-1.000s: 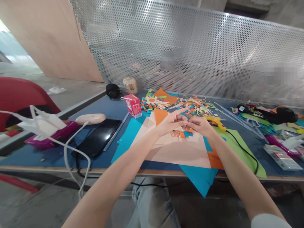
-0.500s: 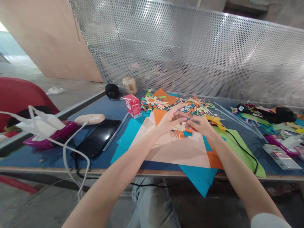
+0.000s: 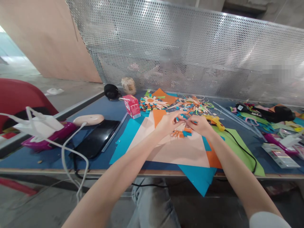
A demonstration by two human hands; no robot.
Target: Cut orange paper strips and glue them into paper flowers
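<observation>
My left hand (image 3: 168,122) and my right hand (image 3: 199,124) meet fingertip to fingertip over the middle of the desk. Both are closed in a pinch; whatever sits between the fingers is too small to make out. Just below them, partly covered by the hands, lies a paper piece with orange and blue fringed strips (image 3: 181,134). It rests on a large pale peach sheet (image 3: 175,155). Close to the right of my right hand lies a yellow glue gun (image 3: 215,122) with a black cord.
Behind the hands are a fringed paper flower (image 3: 152,100) and a heap of paper scraps (image 3: 194,104). A pink carton (image 3: 132,107), a black phone (image 3: 97,139) and white chargers (image 3: 39,125) are on the left. Blue sheets (image 3: 199,177) overhang the front edge. A perforated metal panel (image 3: 190,47) stands behind.
My left hand's fingers, more stretched out before, have curled in to meet the right fingertips. My right hand has stayed nearly in place.
</observation>
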